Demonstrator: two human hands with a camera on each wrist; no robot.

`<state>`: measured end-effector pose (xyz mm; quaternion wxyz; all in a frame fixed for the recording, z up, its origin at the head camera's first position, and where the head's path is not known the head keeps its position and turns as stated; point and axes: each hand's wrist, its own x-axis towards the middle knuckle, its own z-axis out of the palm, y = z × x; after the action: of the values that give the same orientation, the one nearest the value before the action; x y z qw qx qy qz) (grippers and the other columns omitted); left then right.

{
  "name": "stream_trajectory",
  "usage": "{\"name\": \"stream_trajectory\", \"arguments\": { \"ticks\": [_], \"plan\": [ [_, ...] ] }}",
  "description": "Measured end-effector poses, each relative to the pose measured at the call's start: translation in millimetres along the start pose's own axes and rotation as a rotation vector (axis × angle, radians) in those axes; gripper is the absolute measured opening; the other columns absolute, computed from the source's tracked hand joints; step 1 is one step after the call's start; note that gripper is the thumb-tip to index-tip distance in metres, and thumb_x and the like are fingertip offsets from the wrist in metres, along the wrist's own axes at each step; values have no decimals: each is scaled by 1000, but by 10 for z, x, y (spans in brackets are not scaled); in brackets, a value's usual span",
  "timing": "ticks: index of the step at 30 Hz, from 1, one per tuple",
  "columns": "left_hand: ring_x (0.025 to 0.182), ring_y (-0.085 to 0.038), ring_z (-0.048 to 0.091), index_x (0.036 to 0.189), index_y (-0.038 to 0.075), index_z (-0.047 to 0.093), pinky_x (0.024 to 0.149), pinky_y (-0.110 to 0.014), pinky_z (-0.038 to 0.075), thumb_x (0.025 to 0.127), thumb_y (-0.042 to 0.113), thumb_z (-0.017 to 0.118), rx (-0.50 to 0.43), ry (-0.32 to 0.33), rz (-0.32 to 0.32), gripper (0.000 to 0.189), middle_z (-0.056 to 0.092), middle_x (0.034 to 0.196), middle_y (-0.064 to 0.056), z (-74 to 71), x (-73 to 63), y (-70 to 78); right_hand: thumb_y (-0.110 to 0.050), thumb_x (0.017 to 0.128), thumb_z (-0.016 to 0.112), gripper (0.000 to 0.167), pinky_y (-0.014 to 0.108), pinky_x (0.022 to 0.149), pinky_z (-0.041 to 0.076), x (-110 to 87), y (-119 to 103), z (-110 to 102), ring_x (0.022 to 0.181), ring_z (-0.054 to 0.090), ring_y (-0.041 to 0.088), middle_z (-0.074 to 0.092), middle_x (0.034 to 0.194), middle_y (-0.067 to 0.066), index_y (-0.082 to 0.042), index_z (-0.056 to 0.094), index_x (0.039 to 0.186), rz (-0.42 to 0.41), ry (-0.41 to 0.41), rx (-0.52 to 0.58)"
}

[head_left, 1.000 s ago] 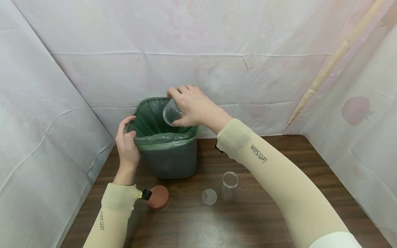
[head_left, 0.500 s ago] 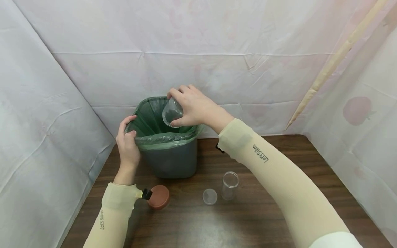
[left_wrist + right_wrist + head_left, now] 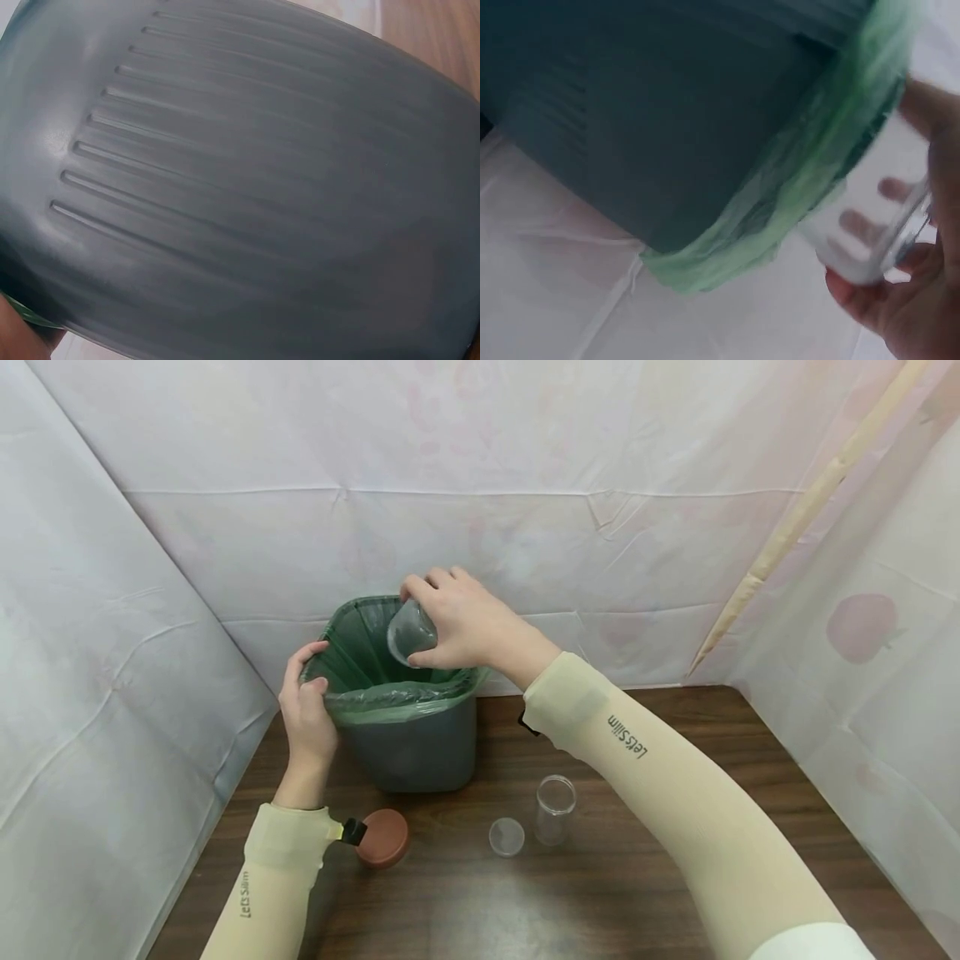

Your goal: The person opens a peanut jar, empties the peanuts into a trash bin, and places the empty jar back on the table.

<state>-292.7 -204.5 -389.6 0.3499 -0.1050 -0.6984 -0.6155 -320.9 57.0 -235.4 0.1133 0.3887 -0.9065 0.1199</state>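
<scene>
A grey trash can (image 3: 408,752) with a green bag liner (image 3: 390,696) over its rim stands at the back left of the table. My left hand (image 3: 309,718) grips the left side of the rim, fingers outside and thumb near the front edge. Over the can's mouth, my right hand (image 3: 468,622) holds a clear jar (image 3: 408,633) tilted, its mouth down and to the left. Through the jar's clear wall in the right wrist view, several fingers (image 3: 862,225) show. The left wrist view is filled by the can's ribbed wall (image 3: 247,165). The can's bottom is hidden.
On the brown wood table (image 3: 600,893), a reddish-brown round lid (image 3: 382,837) lies near the left wrist. A small clear disc (image 3: 507,837) lies beside an upright clear glass jar (image 3: 555,814). White cloth (image 3: 480,527) walls the back and sides.
The jar in my right hand has shifted slightly back and forth over the can's mouth, now a little further left. My left hand keeps its grip on the rim.
</scene>
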Motion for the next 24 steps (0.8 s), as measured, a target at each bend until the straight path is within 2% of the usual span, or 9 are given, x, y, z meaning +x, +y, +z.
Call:
{"name": "stream_trajectory", "arguments": {
  "ticks": [3,11,16,20,24],
  "plan": [
    [119,-20,57,145,11,67,97,-31,42,95,16,36,-1,-1,0,58,63,145,-1,5,2,12,-51,91,86,74,44,109,43,-17,21,-7,124,51,31,58,136,5,-15,53,146,0,14,-21],
    [121,-21,56,143,11,68,98,-31,42,94,18,36,2,11,-7,58,62,146,-2,-12,15,-10,-53,89,87,77,41,108,43,-32,40,-36,120,52,26,58,134,3,-15,52,145,-33,45,21],
    [121,-21,57,143,13,68,98,-31,42,95,18,36,5,2,-2,58,61,147,-2,-23,32,-38,-55,89,87,78,40,112,42,-41,63,-44,124,54,24,58,138,4,-13,50,143,-29,68,63],
    [123,-20,57,142,13,68,99,-30,42,95,18,37,7,8,-2,57,62,147,-2,-19,31,-40,-54,90,86,78,39,109,46,-80,102,-40,120,57,23,59,140,6,-9,49,141,-3,101,151],
    [124,-21,56,143,11,68,99,-30,42,95,17,36,3,7,1,57,62,148,-2,-16,24,-38,-56,86,90,82,38,99,52,-182,151,-45,112,60,21,60,138,8,-9,49,141,91,185,295]
  ]
}}
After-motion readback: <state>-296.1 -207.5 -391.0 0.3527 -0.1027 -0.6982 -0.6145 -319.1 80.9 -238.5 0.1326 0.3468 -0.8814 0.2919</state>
